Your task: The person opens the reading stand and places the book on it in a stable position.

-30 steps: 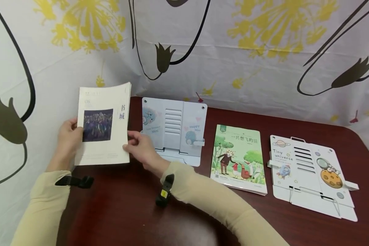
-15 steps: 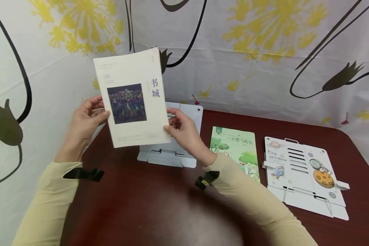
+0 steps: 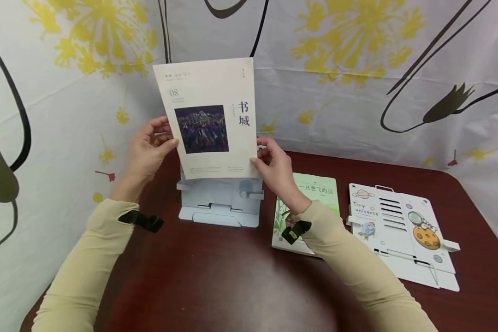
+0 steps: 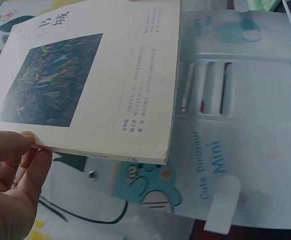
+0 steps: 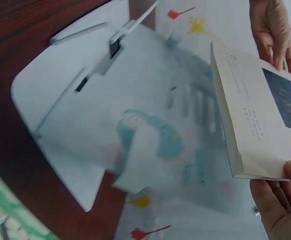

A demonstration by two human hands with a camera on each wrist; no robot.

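Observation:
A cream paperback book [image 3: 207, 87] with a dark square picture is held up between both hands, cover toward the head camera. My left hand [image 3: 147, 147] pinches its left edge, thumb on the front cover. On the opposite edge my right hand [image 3: 275, 168] grips near the lower corner, thumb in front and fingers behind. Directly behind and below the book stands a pale blue book stand [image 3: 220, 203] with dinosaur drawings, its upper part hidden in the head view. In the left wrist view the book [image 4: 120, 80] overlaps the stand [image 4: 265, 150], whose side clip [image 4: 223, 205] shows.
Right of the stand lies a green picture book [image 3: 286, 226], partly covered by the right forearm. Farther right is a white book stand [image 3: 398, 230] with space drawings. A patterned cloth [image 3: 336, 110] hangs behind the dark red table [image 3: 224, 276].
Both hands have carried the cream book from the left side, up and to the right. It is now in front of the pale blue stand.

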